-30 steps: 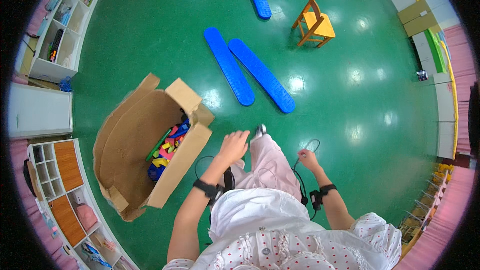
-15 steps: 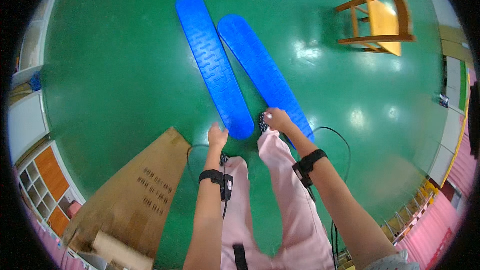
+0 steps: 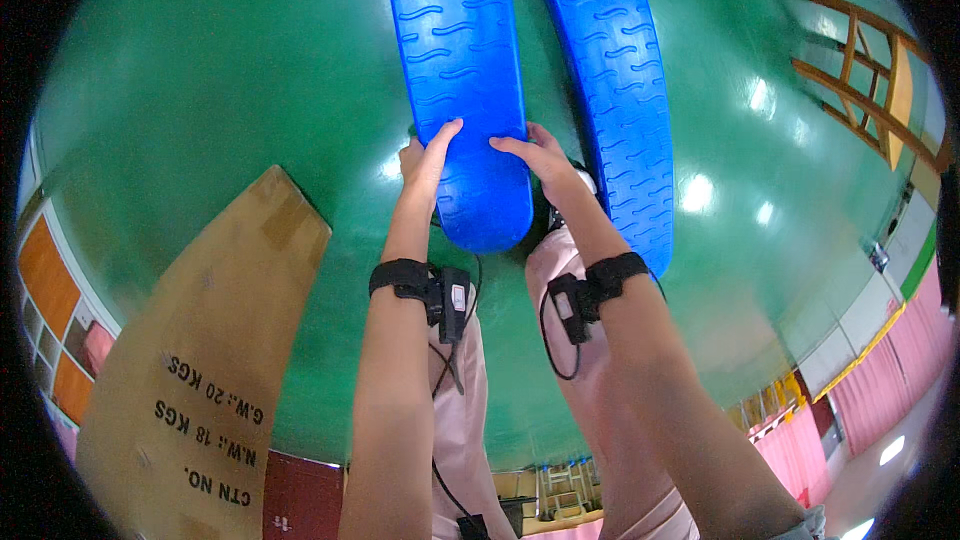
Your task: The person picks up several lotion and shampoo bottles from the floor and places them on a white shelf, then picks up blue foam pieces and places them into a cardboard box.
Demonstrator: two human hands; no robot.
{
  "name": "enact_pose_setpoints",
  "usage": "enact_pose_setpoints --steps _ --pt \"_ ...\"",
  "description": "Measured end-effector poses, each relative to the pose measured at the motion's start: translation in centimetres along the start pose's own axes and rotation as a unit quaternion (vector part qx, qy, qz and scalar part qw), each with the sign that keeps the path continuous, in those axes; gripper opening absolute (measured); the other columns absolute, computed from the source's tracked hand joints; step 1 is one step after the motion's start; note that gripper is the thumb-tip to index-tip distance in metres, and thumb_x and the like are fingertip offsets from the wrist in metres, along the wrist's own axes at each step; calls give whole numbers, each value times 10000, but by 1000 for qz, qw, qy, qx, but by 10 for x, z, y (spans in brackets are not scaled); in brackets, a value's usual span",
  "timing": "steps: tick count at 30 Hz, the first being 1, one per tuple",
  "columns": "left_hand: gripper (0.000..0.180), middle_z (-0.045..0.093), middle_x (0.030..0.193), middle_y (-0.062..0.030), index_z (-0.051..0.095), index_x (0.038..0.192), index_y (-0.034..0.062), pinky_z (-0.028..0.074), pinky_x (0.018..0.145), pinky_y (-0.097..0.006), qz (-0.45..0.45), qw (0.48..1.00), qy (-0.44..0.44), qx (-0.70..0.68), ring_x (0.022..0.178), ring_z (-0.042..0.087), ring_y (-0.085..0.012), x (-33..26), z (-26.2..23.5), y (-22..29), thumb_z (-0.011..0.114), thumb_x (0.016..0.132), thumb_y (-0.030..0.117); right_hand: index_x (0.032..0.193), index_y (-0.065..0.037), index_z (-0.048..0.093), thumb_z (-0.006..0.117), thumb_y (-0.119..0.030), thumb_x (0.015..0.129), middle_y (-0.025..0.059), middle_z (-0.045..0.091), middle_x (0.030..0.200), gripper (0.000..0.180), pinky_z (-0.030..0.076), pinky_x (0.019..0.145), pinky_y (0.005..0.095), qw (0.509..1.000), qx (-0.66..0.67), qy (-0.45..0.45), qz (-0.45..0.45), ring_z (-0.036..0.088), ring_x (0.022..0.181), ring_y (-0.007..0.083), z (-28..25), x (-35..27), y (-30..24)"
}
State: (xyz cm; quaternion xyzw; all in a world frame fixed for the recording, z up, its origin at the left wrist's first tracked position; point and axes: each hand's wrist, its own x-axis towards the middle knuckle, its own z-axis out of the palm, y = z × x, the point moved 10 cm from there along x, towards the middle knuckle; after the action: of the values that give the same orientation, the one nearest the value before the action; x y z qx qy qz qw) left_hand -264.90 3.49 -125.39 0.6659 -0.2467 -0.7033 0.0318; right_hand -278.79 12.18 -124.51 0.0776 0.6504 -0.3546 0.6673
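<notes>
A long blue plastic plank point(image 3: 460, 70) with a rounded end and raised wavy ridges stretches away in front of me. My left hand point(image 3: 428, 162) grips its left edge near the close end, thumb on top and fingers around the side, partly hidden. On the opposite edge my right hand point(image 3: 545, 162) holds it the same way, the thumb lying over the top. A second blue plank point(image 3: 622, 90) of the same kind lies on the floor to the right, untouched. The far ends of both planks are cut off by the picture's top.
To my left is a long brown cardboard box point(image 3: 215, 340). A wooden chair point(image 3: 880, 90) lies on its side at the far right. The green floor point(image 3: 250, 90) is shiny. Black straps with small devices and cables point(image 3: 455, 310) are on my forearms, and my legs stand close behind the plank.
Both hands have moved onto the left plank's near end and taken hold of its edges. The plank looks nearer and larger, and my view has shifted closer to it.
</notes>
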Motion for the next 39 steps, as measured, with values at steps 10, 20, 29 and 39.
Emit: enact_pose_setpoints --steps 10,20,29,39 --pt "550 619 886 -135 601 912 -46 453 701 -331 108 991 77 -15 790 591 -218 -270 21 150 642 702 461 1003 66 555 725 -228 672 126 598 940 473 480 715 308 991 -101 51 -78 573 810 167 26 -288 -191" --pt "598 547 934 -97 333 1227 10 454 602 -284 166 967 -189 -39 781 555 -183 -619 64 169 456 841 451 986 60 537 687 -113 694 101 600 862 370 462 688 273 914 -370 1 -167 562 738 137 42 -661 -298" --pt "620 441 1203 -89 319 1257 69 360 913 -393 325 773 -151 -523 1086 432 -226 -683 -63 302 390 837 519 1070 50 486 700 -77 641 89 577 934 496 430 779 292 776 -447 -172 -410 539 838 157 145 -772 -341" --pt "572 520 1063 -111 405 1165 7 460 782 -349 385 586 133 -701 907 540 -216 -753 -280 156 622 764 352 1238 11 335 719 -262 667 135 526 1090 740 403 862 326 592 -632 -401 -299 515 994 215 318 -817 -273"
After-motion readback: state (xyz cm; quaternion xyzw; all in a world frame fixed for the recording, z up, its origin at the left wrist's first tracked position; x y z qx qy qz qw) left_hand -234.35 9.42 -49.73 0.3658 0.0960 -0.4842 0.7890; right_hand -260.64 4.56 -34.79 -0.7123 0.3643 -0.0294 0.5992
